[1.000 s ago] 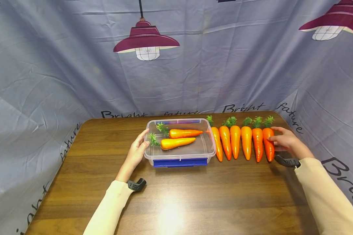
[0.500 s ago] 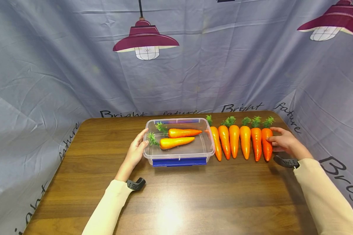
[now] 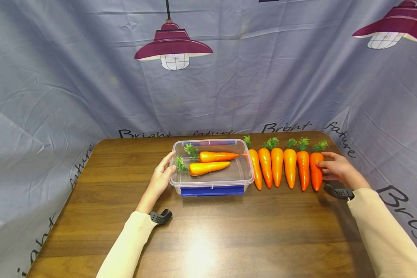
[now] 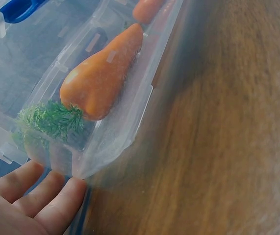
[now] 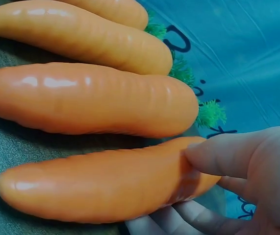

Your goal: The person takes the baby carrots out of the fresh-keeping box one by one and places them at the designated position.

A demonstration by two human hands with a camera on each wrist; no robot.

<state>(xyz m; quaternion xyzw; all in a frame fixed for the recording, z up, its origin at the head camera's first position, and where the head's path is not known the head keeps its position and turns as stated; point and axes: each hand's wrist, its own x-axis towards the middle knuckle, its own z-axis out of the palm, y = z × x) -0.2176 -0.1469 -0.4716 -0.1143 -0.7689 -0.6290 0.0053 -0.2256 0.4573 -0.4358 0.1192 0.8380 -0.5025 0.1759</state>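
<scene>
A clear plastic food container (image 3: 212,184) with blue clips holds two carrots with green tops, an orange-red one (image 3: 217,156) and a yellow-orange one (image 3: 208,168). My left hand (image 3: 161,175) rests against the container's left end; in the left wrist view its fingers (image 4: 63,203), fairly straight, touch the clear wall. To the right of the container several carrots lie in a row, tops toward the back. At the row's right end, my right hand (image 3: 337,168) pinches the outermost carrot (image 3: 316,173). The right wrist view shows thumb above and fingers below that carrot (image 5: 95,186).
The neighbouring carrot (image 3: 303,170) lies close beside the pinched one. The row's leftmost carrot (image 3: 255,170) lies against the container's right side. Behind the wooden table (image 3: 208,227) hangs a grey printed curtain (image 3: 229,92), which also closes in both sides.
The outermost right carrot has tilted slightly, its green top shifting right, in my right hand. My left hand and the container have stayed in place.
</scene>
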